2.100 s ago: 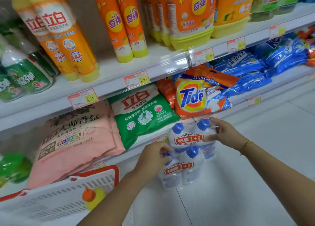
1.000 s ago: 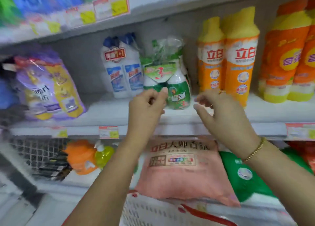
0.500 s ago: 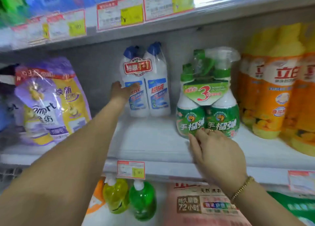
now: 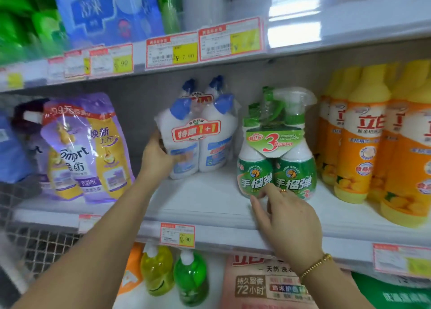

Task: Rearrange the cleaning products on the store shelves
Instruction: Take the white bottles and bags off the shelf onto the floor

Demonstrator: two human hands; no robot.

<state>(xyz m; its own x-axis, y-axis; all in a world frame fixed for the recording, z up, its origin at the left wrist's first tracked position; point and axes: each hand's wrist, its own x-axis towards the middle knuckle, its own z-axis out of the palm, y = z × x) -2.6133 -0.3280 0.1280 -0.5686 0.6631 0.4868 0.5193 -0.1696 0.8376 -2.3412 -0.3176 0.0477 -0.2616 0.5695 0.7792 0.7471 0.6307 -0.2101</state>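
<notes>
A twin pack of white bottles [image 4: 198,143] stands on the middle shelf [image 4: 210,201], towards the back wall. The two bottles are wrapped side by side in clear film, long axis upright, blue caps at the top and the red "1+1" label facing out. A second pair of blue caps [image 4: 215,83] shows just behind it.

The left hand [image 4: 157,160] grips the pack low on its left side: the thumb lies across the front of the left bottle's label and the fingers curl behind it.

Just to the right stands a green spray bottle pack [image 4: 277,166], also upright, with the trigger heads up. The right hand [image 4: 288,220], a gold bracelet [image 4: 314,265] at the wrist, has its bent fingers against the foot of this pack; whether they pinch the wrapper I cannot tell.

Purple refill pouches [image 4: 86,150] lean at the left of the same shelf, and orange bottles [image 4: 359,145] stand in rows at the right. A price tag [image 4: 177,235] hangs on the shelf edge.
</notes>
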